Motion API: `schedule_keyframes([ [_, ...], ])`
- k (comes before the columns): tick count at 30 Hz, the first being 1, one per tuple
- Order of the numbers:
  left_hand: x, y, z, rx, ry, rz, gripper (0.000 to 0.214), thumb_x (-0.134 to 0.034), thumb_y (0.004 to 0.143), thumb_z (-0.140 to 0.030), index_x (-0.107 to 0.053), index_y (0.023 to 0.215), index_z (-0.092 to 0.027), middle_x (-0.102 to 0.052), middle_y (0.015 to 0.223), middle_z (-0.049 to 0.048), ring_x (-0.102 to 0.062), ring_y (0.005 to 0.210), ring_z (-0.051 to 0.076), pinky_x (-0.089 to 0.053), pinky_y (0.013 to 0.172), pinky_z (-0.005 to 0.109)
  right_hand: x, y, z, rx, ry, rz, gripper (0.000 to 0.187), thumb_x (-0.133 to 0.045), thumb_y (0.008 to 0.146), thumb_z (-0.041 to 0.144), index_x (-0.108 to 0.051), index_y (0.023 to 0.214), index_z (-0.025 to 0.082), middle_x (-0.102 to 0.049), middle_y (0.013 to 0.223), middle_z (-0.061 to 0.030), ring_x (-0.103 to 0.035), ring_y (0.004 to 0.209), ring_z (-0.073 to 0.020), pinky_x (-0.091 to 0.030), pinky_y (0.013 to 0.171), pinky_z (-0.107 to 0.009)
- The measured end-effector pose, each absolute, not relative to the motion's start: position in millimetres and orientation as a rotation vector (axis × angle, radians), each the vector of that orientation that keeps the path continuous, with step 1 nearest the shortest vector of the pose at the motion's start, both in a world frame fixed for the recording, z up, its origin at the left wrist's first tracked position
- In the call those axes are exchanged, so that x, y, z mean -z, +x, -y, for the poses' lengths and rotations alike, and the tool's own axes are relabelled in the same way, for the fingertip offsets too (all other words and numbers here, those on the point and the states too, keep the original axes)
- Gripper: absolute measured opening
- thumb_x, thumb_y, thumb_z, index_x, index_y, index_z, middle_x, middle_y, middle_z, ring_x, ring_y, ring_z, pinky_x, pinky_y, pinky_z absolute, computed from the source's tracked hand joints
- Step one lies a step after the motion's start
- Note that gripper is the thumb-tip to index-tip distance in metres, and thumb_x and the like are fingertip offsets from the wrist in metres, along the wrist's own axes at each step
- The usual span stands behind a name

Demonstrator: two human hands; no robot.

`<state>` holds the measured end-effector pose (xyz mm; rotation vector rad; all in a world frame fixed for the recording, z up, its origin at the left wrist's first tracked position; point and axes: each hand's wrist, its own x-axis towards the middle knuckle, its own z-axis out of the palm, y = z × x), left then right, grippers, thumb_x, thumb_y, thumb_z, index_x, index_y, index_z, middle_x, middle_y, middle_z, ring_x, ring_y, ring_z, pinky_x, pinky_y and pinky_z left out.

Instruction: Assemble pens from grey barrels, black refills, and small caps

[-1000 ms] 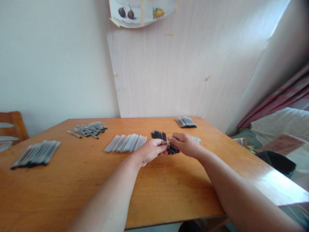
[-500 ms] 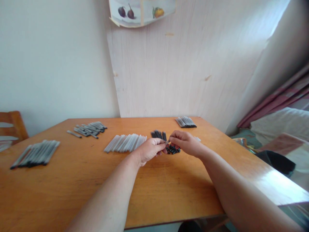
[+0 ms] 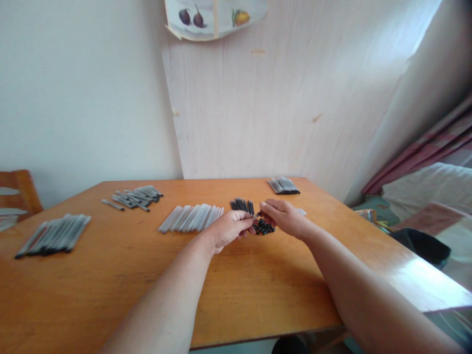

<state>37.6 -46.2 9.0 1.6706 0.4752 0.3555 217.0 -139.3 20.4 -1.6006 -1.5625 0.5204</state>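
Note:
Over the right-middle of the table, my left hand (image 3: 233, 229) pinches a small thin pen part (image 3: 256, 216), pale with a dark end. My right hand (image 3: 283, 216) is closed at the dark end of the same part, its thumb on top; the fingers hide most of it. Beneath and between the hands lies a heap of small black caps (image 3: 264, 227). Just behind them are black pen-like rods (image 3: 241, 205) in a bundle. Left of my left hand, a row of whitish translucent pen tubes (image 3: 191, 218) lies side by side.
Grey pens with black ends lie in a row (image 3: 55, 235) at left, in a loose pile (image 3: 136, 197) at back left, and in a stack (image 3: 283, 186) at the back right. A wooden chair (image 3: 24, 194) stands left; a black bin-like container (image 3: 420, 246) is beyond the right edge.
The fingers of my right hand have shifted slightly on the pen part, and more of its dark end shows. My left hand stays nearly still. The view has moved very slightly.

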Motion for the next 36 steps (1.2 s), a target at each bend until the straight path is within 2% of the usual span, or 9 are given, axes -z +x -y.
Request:
schedule_keyframes([
  [4, -7.8, 37.7, 45.1, -0.356, 1.653, -0.468, 0.033, -0.060, 0.080, -0.041, -0.066, 0.098, -0.013, -0.066, 0.078, 0.0051, -0.048, 0.060, 0.009, -0.031, 0.060, 0.024, -21.1, 218.2, 140.8, -0.616, -1.534, 1.531, 0.028, -0.050, 0.087, 0.045, -0.056, 0.083, 0.019, -0.057, 0.067, -0.0003, -0.053, 0.059, -0.0114, -0.042, 0.054, -0.023],
  [7, -7.0, 37.7, 44.4, -0.351, 1.663, -0.465, 0.033, -0.059, 0.080, -0.040, -0.066, 0.098, -0.013, -0.066, 0.079, 0.0054, -0.048, 0.060, 0.009, -0.032, 0.060, 0.024, -19.8, 217.6, 140.9, -0.604, -1.547, 1.545, 0.024, -0.051, 0.087, 0.042, -0.057, 0.085, 0.019, -0.057, 0.066, 0.0003, -0.052, 0.057, -0.0108, -0.041, 0.053, -0.023],
  [18, -7.6, 38.3, 48.5, -0.366, 1.723, -0.495, 0.035, -0.061, 0.080, -0.041, -0.065, 0.100, -0.013, -0.065, 0.078, 0.0045, -0.047, 0.061, 0.009, -0.034, 0.061, 0.024, -19.2, 213.1, 138.6, -0.273, -1.732, 1.661, 0.033, -0.046, 0.088, 0.044, -0.050, 0.068, 0.020, -0.050, 0.059, 0.0020, -0.045, 0.056, -0.0107, -0.031, 0.050, -0.023],
  [26, -4.1, 38.3, 43.6, -0.349, 1.625, -0.430, 0.037, -0.060, 0.081, -0.046, -0.065, 0.098, -0.013, -0.067, 0.083, 0.0071, -0.050, 0.062, 0.008, -0.033, 0.060, 0.024, -18.8, 213.5, 139.1, -0.499, -1.613, 1.559, 0.033, -0.047, 0.088, 0.049, -0.053, 0.075, 0.019, -0.054, 0.060, 0.0011, -0.050, 0.054, -0.0110, -0.039, 0.051, -0.023],
  [36, -6.5, 37.2, 45.2, -0.298, 1.513, -0.463, 0.034, -0.061, 0.081, -0.042, -0.065, 0.094, -0.010, -0.069, 0.081, 0.0105, -0.058, 0.064, 0.011, -0.039, 0.064, 0.026, -21.7, 216.6, 139.4, -0.470, -1.619, 1.452, 0.035, -0.048, 0.087, 0.050, -0.052, 0.073, 0.018, -0.051, 0.057, 0.0025, -0.042, 0.047, -0.0077, -0.034, 0.046, -0.021],
])
